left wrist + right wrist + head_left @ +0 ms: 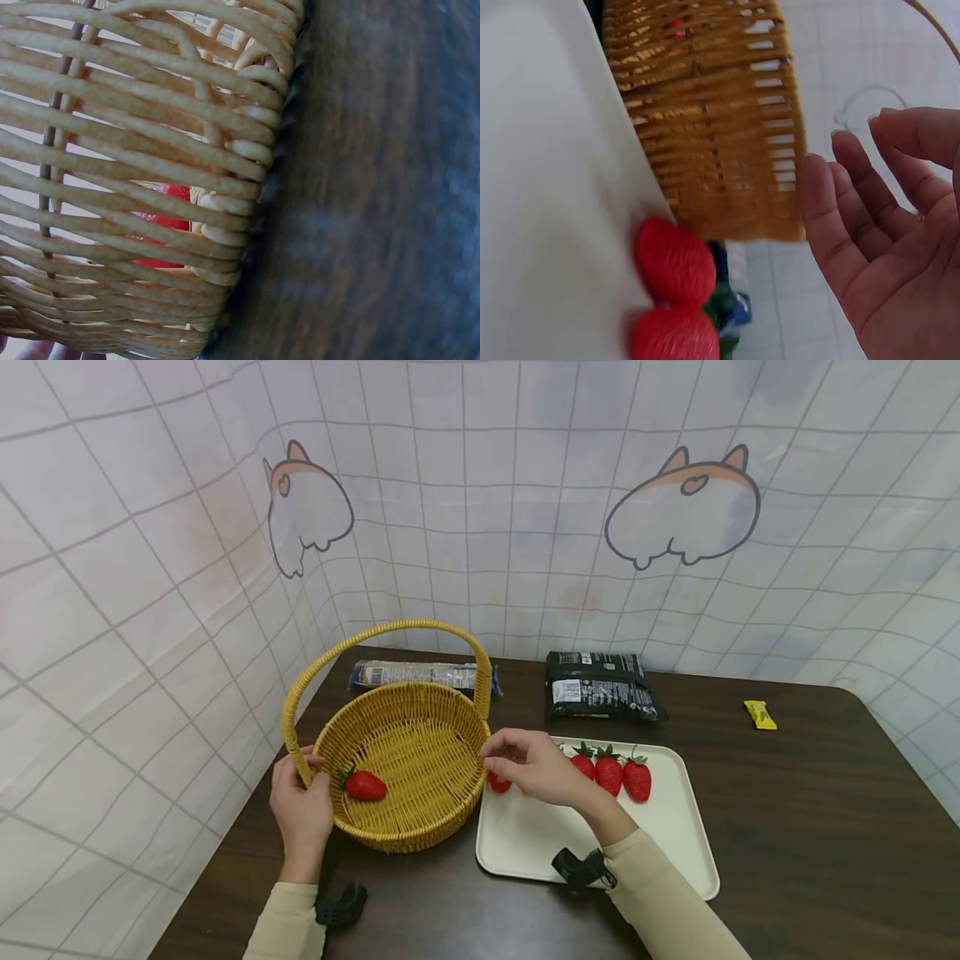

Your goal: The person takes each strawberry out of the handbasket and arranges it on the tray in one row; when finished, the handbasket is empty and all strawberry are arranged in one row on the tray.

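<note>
A yellow wicker basket (420, 843) with a tall arched handle stands at the left, one strawberry (365, 786) lying inside. The left hand (302, 806) grips its left rim at the foot of the handle. In the left wrist view, red fruit shows through gaps in the basket's weave (142, 157). The right hand (542, 767) hovers by the basket's right rim, fingers loosely bent and holding nothing. Beneath it is the white tray (525, 852), bearing several strawberries (608, 774); one strawberry (498, 782) at the tray's left is partly hidden by the hand.
Behind the basket lies a clear and blue packet (412, 674). A black package (600, 687) rests behind the tray. Far right on the dark wooden table (810, 827) sits a small yellow wrapper (761, 715). A white gridded curtain (510, 527) hangs along the back and left.
</note>
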Demonstrator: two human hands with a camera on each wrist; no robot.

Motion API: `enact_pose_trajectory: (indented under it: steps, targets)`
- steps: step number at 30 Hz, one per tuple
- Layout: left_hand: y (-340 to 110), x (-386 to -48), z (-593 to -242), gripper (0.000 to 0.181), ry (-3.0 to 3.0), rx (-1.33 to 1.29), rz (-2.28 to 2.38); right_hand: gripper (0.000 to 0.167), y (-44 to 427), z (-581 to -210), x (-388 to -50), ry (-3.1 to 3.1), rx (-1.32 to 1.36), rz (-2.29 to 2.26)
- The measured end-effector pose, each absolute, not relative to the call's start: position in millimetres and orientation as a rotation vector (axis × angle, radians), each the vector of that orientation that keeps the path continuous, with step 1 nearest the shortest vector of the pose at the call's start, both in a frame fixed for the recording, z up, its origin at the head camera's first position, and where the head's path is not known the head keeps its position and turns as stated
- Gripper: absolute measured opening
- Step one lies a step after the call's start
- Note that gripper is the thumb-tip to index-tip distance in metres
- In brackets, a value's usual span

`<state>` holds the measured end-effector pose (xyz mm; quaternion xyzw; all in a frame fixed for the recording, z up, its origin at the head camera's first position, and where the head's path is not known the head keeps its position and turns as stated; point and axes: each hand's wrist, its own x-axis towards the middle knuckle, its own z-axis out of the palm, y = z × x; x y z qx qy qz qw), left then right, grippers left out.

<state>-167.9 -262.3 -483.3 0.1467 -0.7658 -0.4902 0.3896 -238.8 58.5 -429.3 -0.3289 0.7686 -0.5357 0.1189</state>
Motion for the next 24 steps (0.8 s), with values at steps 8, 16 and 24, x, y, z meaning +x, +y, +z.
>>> enact_pose_trajectory:
  steps: [8, 16, 24]
  targets:
    - [-263.9, -168.5, -483.4, 0.017, -1.946, 0.374, -1.255, 0.012, 23.1, -424.9, -252.9, 2.343, -1.051, -1.423]
    - [-264.6, -169.8, -483.5, 0.017, -1.944, 0.367, -1.266, 0.011, 0.9, -420.4, -250.9, 2.349, -1.035, -1.450]
    - [-263.6, -168.6, -484.6, 0.017, -1.943, 0.373, -1.252, 0.016, -31.3, -424.9, -247.8, 2.323, -1.140, -1.255]
